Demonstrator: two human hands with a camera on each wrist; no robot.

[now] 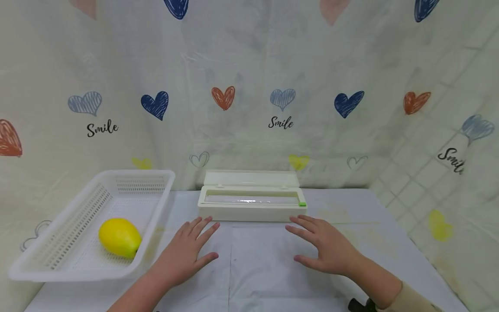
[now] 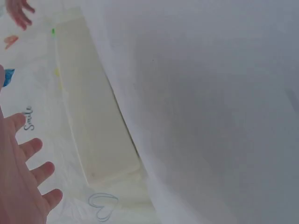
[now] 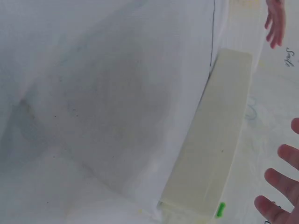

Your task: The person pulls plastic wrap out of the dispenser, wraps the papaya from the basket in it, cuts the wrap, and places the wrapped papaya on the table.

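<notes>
A long cream-coloured box with its lid raised stands near the back of the table. Inside it lies a clear, shiny roll, seemingly plastic wrap, and a small green piece sits at its right end. My left hand, fingers spread, hovers before the box's left end and holds nothing. Before the right end is my right hand, likewise spread and holding nothing. Both wrist views show the front of the box beside the outstretched fingers.
At the left, a white plastic basket with perforated sides holds a yellow, lemon-like fruit. A white cloth covers the table. Behind it hangs a curtain printed with hearts. A black object shows by the right wrist.
</notes>
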